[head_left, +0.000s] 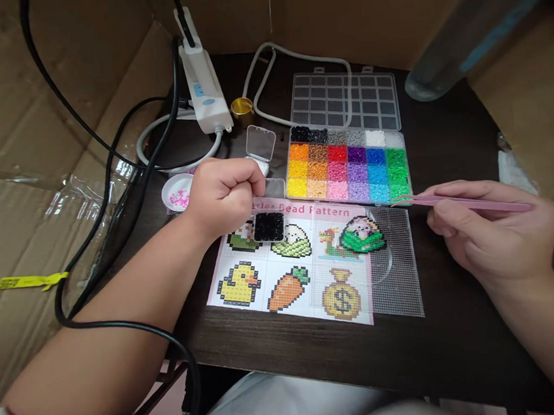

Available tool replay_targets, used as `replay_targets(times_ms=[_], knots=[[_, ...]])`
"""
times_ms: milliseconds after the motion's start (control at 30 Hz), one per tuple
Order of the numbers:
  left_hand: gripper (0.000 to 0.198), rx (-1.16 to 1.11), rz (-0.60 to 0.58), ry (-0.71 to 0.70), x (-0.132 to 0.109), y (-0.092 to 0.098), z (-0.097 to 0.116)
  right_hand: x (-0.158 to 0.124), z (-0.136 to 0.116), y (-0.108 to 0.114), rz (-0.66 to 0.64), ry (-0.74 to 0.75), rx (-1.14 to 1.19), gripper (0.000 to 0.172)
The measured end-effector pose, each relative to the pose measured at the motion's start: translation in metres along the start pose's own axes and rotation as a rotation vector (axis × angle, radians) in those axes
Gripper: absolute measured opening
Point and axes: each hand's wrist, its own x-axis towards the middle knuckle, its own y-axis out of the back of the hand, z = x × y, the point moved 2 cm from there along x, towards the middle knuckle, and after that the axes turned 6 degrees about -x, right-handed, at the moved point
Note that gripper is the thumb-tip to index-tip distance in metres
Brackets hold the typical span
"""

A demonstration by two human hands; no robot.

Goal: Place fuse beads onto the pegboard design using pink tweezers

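My left hand [225, 195] is a closed fist over the table, beside a small clear box of black beads [269, 226]; whatever its fingers hold, if anything, is hidden. In my right hand [490, 229] are pink tweezers [468, 202], their tips at the lower right corner of the open multi-coloured bead box [351, 173]. A printed bead pattern sheet [263, 269] lies in front, partly under a clear pegboard [397, 275]. On the pegboard sits a green, white and pink bead figure with a black outline [361, 234].
A white dish of pink beads [177, 193] is left of my fist. Behind stand a gold cup [242, 110] and a white power strip [204, 79] with cables. A black cable [123, 323] crosses my left forearm. Cardboard walls [329, 11] surround the dark table [278, 342].
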Motion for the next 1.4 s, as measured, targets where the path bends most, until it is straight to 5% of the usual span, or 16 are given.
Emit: replay_targets(times_ms=[267, 700, 1400], knots=[[0.015, 0.055, 0.016, 0.071, 0.004, 0.001, 0.012, 0.005, 0.001, -0.007, -0.036, 0.014, 0.104, 0.018], [0.023, 0.055, 0.083, -0.061, 0.008, 0.002, 0.006, 0.008, 0.004, -0.005, -0.089, -0.013, 0.058, 0.02], [0.023, 0.035, -0.03, -0.166, 0.008, 0.012, -0.001, 0.024, 0.008, -0.003, -0.103, -0.091, 0.015, 0.012]])
